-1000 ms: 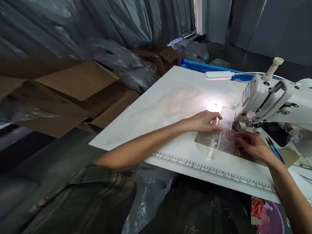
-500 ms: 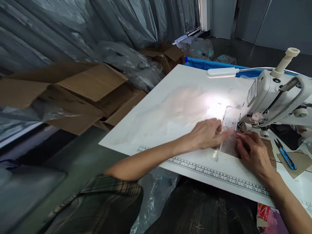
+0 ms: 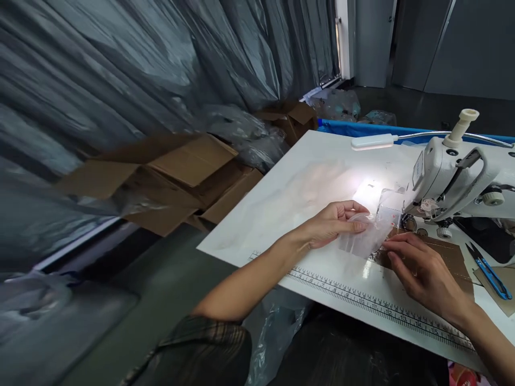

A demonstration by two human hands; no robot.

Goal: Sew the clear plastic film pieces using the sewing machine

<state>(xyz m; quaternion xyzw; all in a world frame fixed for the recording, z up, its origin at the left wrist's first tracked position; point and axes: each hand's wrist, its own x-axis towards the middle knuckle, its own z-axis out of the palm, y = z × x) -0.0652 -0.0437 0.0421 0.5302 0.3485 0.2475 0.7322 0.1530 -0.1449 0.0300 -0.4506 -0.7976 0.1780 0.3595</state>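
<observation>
My left hand (image 3: 336, 222) pinches a thin, translucent white piece (image 3: 360, 236) between thumb and fingers, its near part lifted off the table. The far end of the piece, with small red marks, lies beside the needle area of a white sewing machine (image 3: 438, 177). My right hand (image 3: 422, 268) is at the near right of the piece, fingers stretched out and thumb apart. Its fingertips come close to the edge of the piece; whether they touch it I cannot tell. Beneath and beside that hand lies a brown sheet (image 3: 450, 257).
Blue-handled thread snips (image 3: 493, 276) lie at the right on the white table (image 3: 257, 225), which has a printed ruler (image 3: 362, 300) along its front edge. A lamp (image 3: 372, 141) lights the sewing area. Open cardboard boxes (image 3: 193, 161) and plastic bags (image 3: 249, 134) stand beyond the left edge.
Both hands were close together over the flat piece by the needle area. My left hand now lifts its near part, and the right hand has come nearer to me. The camera view has shifted.
</observation>
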